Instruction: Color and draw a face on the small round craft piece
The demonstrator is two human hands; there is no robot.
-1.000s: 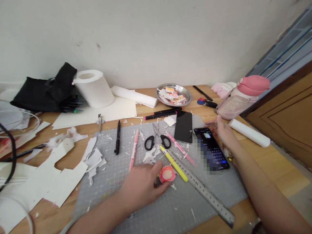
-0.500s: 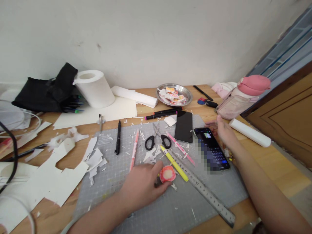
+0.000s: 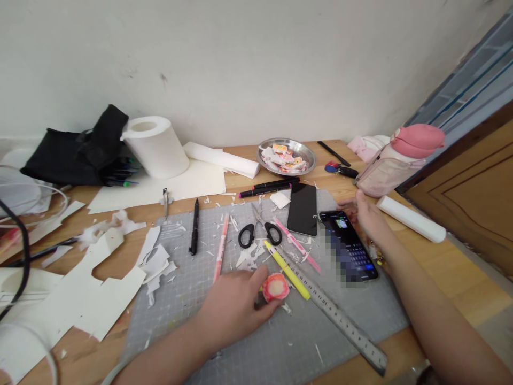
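"What is the left hand (image 3: 236, 297) holding?"

"A red-rimmed piece (image 3: 276, 287). The fingers are curling round its left side, parted only by its width, and the thumb is resting along its lower edge. It's sitting over the mat (image 3: 248, 353), left of the yellow marker (image 3: 289, 274). Whether it's touching the mat, I can't tell."

"And the right hand (image 3: 367, 216)?"

"That one is lying against the far side of the lit phone (image 3: 358, 251), fingers loosely bent near its top corner. I can't tell whether they're gripping it."

"How far along is it all looking?"

"Well along, I'd judge. The dish (image 3: 306, 152) is holding a heap of coloured pieces (image 3: 285, 156), and the cut sheet (image 3: 68, 305) is showing gaps where shapes are missing. Scraps (image 3: 158, 264) are littering the mat."

"So what's left?"

"The piece in hand, at least: it's lying outside the dish. Its rim is showing colour while its middle is looking pale; whether it's finished, I can't say. A small white piece (image 3: 280, 199) is lying uncoloured beside the dark phone (image 3: 302, 208)."

"Any tool being used?"

"None. The scissors (image 3: 246, 235) are lying slightly spread, and the ruler (image 3: 340, 316) is slanting toward the table (image 3: 433, 272) edge, both unheld."
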